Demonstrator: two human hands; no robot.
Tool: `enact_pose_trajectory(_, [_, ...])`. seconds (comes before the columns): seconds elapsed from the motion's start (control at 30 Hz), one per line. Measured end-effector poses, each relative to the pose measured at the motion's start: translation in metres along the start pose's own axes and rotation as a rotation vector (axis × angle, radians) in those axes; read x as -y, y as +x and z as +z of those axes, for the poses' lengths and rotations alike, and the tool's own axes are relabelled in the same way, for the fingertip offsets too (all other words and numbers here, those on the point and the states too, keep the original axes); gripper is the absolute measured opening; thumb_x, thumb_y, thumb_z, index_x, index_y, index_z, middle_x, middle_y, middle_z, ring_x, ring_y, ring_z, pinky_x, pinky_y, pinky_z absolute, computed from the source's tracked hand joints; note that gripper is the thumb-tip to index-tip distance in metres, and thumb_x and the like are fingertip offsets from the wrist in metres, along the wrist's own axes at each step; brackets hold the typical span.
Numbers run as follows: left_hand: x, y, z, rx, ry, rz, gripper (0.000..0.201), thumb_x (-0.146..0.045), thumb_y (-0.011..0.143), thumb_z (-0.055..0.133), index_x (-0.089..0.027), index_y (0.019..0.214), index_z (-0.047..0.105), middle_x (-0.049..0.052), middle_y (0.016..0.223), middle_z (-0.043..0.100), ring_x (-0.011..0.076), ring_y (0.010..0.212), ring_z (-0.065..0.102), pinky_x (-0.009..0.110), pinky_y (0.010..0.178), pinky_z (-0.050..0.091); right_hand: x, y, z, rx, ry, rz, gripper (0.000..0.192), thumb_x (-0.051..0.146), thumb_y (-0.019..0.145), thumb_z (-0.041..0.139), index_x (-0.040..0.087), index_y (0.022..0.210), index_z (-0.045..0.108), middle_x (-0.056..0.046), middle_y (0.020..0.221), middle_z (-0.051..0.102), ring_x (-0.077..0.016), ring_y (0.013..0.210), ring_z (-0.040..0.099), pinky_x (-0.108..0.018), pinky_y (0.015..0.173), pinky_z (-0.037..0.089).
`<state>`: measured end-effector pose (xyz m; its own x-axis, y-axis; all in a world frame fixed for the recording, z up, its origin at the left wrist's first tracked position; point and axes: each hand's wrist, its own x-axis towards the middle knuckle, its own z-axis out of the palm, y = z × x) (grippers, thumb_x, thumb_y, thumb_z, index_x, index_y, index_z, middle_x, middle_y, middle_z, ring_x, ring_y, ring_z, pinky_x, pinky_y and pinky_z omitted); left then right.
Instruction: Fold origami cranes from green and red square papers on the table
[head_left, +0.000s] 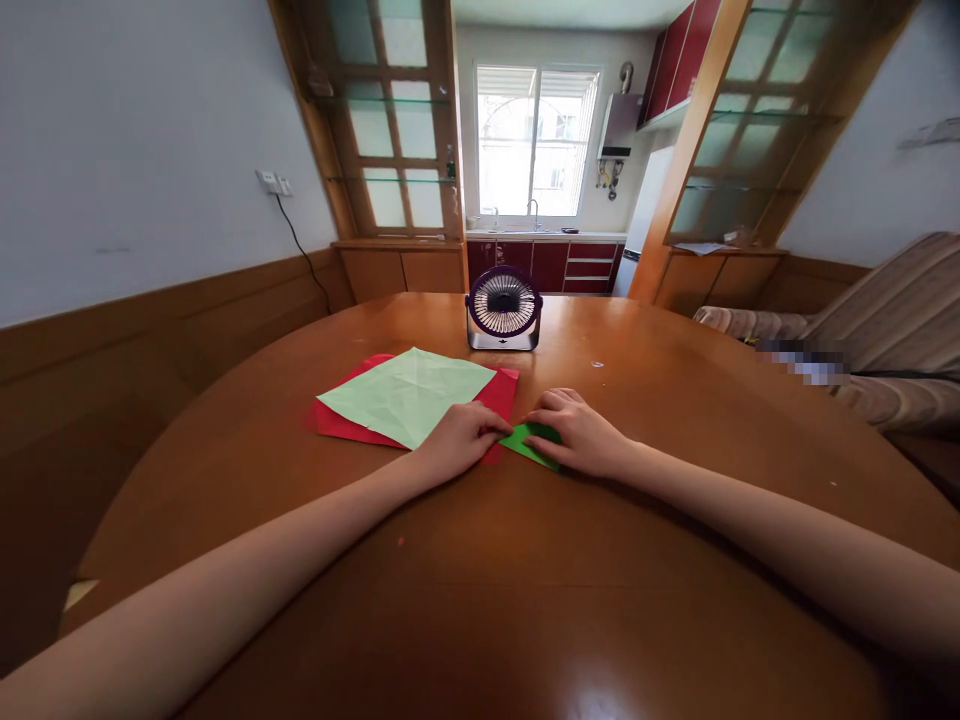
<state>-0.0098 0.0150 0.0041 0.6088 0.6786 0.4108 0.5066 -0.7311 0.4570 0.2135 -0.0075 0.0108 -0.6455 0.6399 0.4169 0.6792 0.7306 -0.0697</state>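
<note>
Round table (675,400), hands (525,435) on green paper (531,445).

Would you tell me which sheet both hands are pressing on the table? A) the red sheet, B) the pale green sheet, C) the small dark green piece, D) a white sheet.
C: the left hand and right hand meet over the small dark green piece, beside the pale green sheet lying on the red sheet.

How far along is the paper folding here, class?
Done: the green paper looks already folded small. In hand: the left hand and right hand press it flat on the table. Left: the pale green sheet and red sheet lie flat and unfolded.
</note>
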Motion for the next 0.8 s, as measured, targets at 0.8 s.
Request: enact_pose_trajectory(0.8, [0.003,-0.001,-0.024,0.260,0.248,0.236,0.025,-0.015,0.089,0.052,-0.018,0.100,0.073,0.005,0.084,0.063,0.0135,0.075,0.059,0.021,0.067,0.044,0.022,-0.025,-0.001,-0.019,-0.417,-0.226,0.026,0.012,0.095,0.043,0.013,0.093,0.069,-0.009,0.084,0.071,-0.0176,0.070,0.064,-0.031,0.065,0.046])
